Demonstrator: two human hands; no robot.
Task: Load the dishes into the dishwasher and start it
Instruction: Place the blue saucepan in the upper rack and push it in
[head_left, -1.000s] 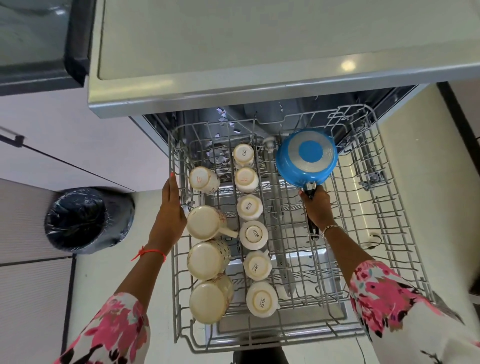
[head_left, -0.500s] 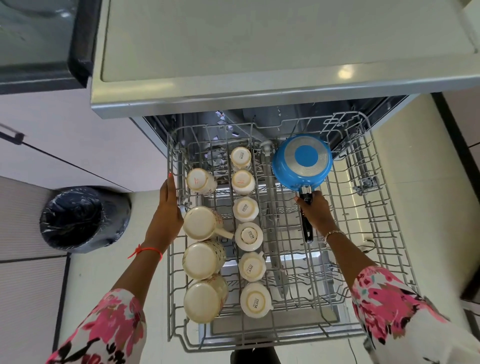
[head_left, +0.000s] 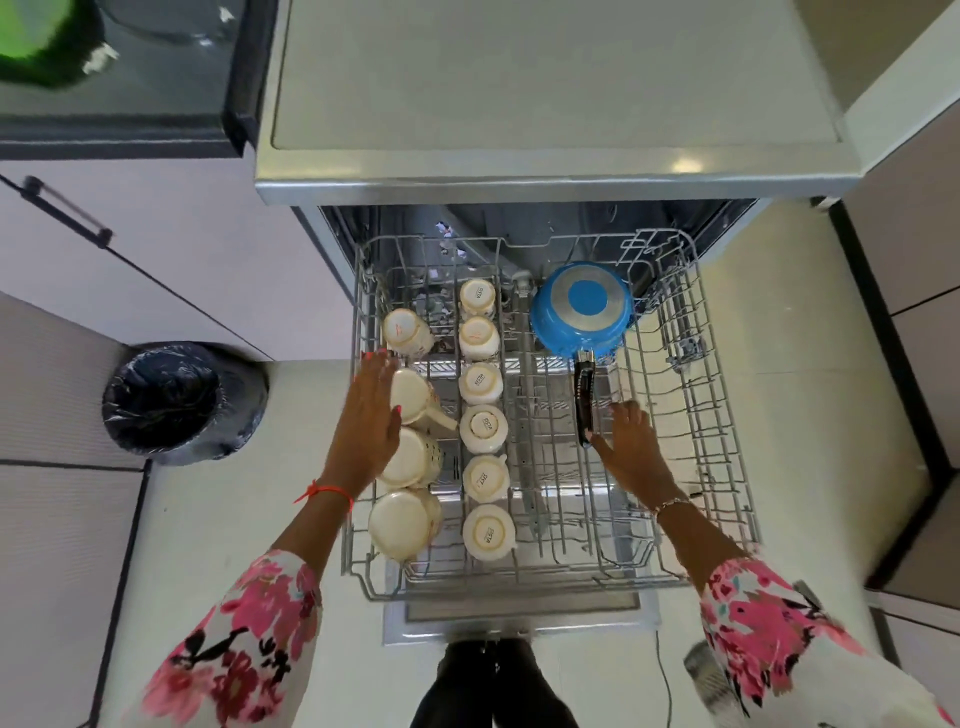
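head | right hand (head_left: 631, 452) fingers loose, empty, just right of saucepan handle (head_left: 583, 400) lower end | handle runs up-down in frame | left hand (head_left: 366, 421) flat over mugs (head_left: 415, 460)

Dishwasher rack (head_left: 737, 457) stood pulled out, approx. centre of view. Blue saucepan (head_left: 582, 312) sat upside down at far centre-right, its black handle (head_left: 584, 400) pointing near. Right hand (head_left: 631, 447) lay just right of handle's near end, fingers loose, gripping nothing; contact w/ handle unclear. Left hand (head_left: 366, 421), fingers straight, was over rack's left edge, partly covering 4 big inverted mugs (head_left: 402, 522). Row of 6 small inverted cups (head_left: 485, 428) ran near-to-far beside them. Black-bagged bin (head_left: 176, 400) stood on floor at left.
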